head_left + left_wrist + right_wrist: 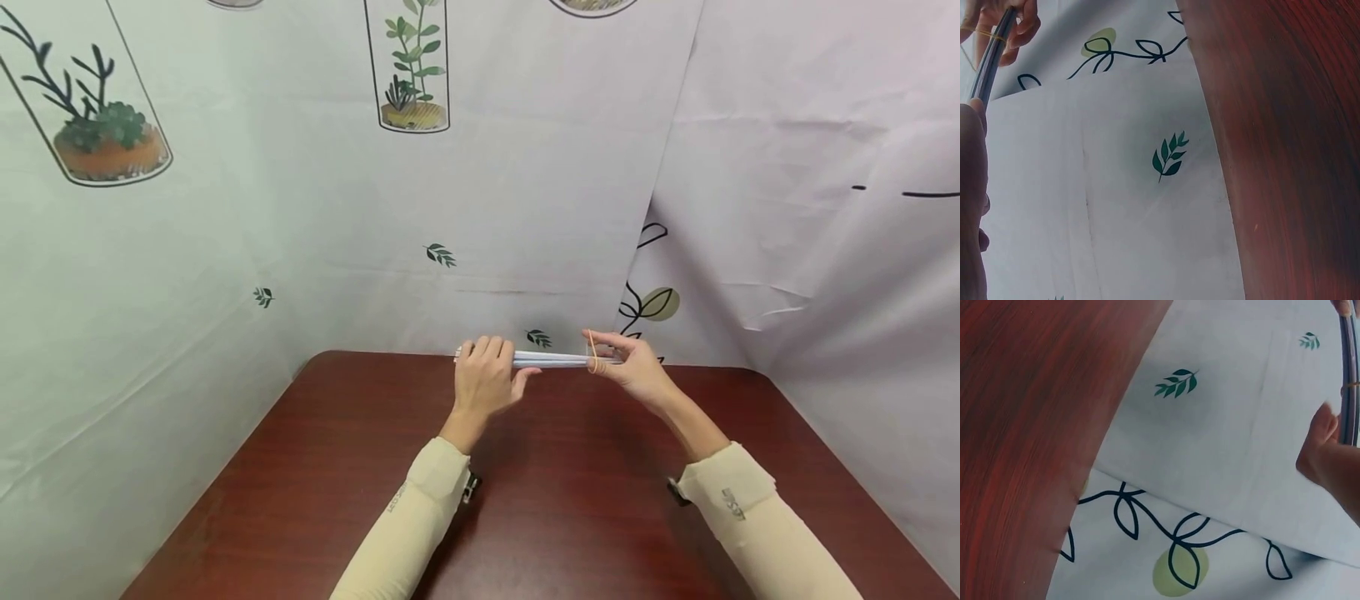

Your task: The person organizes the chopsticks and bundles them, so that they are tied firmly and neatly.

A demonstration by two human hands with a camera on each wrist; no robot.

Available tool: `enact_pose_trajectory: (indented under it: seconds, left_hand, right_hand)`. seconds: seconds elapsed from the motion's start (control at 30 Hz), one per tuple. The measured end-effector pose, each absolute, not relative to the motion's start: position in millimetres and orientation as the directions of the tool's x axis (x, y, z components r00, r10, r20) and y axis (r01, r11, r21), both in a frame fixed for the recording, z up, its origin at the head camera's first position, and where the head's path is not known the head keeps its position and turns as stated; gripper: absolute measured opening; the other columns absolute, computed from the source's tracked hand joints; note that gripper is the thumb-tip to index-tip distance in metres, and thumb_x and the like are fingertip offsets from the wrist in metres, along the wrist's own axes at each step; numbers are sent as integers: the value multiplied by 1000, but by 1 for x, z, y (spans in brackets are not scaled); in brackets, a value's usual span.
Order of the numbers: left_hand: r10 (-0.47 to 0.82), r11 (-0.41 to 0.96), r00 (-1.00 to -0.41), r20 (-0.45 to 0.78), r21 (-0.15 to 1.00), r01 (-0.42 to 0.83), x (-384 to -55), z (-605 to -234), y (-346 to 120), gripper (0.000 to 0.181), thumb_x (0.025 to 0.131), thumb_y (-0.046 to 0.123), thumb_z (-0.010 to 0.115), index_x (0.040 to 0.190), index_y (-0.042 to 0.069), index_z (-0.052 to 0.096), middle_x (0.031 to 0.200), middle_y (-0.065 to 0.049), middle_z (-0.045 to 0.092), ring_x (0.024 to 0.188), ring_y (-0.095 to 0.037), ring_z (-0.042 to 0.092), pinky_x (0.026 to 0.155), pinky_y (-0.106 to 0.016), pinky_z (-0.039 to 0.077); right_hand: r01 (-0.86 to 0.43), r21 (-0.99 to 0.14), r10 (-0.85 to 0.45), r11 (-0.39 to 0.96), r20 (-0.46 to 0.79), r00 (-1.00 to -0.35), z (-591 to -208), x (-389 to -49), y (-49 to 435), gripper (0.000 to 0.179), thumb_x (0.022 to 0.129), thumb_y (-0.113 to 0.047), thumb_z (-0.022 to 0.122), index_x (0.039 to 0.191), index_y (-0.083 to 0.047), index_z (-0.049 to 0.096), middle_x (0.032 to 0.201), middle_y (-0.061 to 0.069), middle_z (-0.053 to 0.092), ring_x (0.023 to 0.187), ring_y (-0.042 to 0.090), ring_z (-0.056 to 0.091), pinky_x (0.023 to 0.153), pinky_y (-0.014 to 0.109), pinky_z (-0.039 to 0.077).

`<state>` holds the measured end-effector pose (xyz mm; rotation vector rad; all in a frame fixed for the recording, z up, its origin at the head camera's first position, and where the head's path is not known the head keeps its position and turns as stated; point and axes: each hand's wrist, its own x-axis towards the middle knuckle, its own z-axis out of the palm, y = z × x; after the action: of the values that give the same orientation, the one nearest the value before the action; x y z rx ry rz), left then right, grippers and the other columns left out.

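Note:
A bundle of long, slim pale-blue sticks [551, 359] is held level above the table's far edge. My left hand [483, 379] grips its left end from above, fingers curled over it and thumb pointing right. At the other end, my right hand [637, 367] stretches a thin yellow-orange rubber band [593, 350] between fingertips and thumb, with the band looped about the sticks. The left wrist view shows the band crossing the sticks [992, 59] by the right hand [1022, 25]. In the right wrist view, the sticks [1349, 350] run up to the left hand's fingertips [1342, 306].
The dark red-brown wooden table [525, 500] lies under both forearms. Behind it hangs a pale cloth [540, 208] printed with plants and leaves, meeting the table's far edge. More cloth walls in the left and right sides.

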<state>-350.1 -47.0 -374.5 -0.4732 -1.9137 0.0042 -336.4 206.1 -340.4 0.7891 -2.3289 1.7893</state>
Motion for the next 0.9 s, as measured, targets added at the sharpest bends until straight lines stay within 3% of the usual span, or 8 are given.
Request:
enact_pose_trajectory:
  seconds: [0.17, 0.33, 0.57, 0.77, 0.9]
  left_hand:
    - [330, 915, -309, 892, -223, 335, -350, -376, -46, 53, 79, 64, 47, 72, 12, 54, 73, -3, 55, 72, -24, 53, 65, -39, 38]
    - [332, 919, -346, 878, -217, 329, -350, -379, -46, 53, 81, 63, 44, 72, 12, 54, 73, -3, 54, 72, -24, 53, 68, -39, 39]
    - [311, 921, -344, 886, -192, 339, -350, -377, -44, 50, 83, 61, 46, 72, 12, 53, 72, -3, 52, 71, -24, 53, 67, -38, 38]
    - [312, 927, -378, 871, -192, 323, -349, -376, -42, 50, 85, 60, 44, 73, 13, 54, 70, -3, 50, 71, -22, 52, 67, -37, 38]
    - [303, 932, -408, 861, -178, 315, -348, -375, -42, 50, 86, 60, 43, 74, 13, 54, 70, -2, 50, 71, -22, 52, 68, -37, 38]
  right_hand:
    - [-632, -704, -361, 324, 525, -771, -340, -333, 204, 51, 73, -12, 76, 121, -6, 60, 126, 8, 55, 113, 18, 52, 86, 21, 43]
    - [-757, -507, -390, 412, 652, -650, -331, -313, 194, 51, 67, -8, 80, 115, -3, 63, 117, 12, 61, 110, 25, 52, 90, 25, 36]
    - [-766, -471, -294, 438, 730, -617, -328, -303, 186, 53, 63, 1, 80, 113, 3, 63, 99, 13, 65, 93, 25, 50, 81, 26, 34]
    - [-764, -427, -213, 483, 789, -576, -350, -323, 190, 58, 56, -6, 84, 111, -1, 66, 85, 3, 63, 84, 19, 42, 75, 35, 24]
    - [-778, -411, -180, 475, 820, -543, -352, -325, 190, 62, 57, -10, 85, 115, -3, 64, 77, -3, 61, 78, 17, 40, 73, 33, 27]
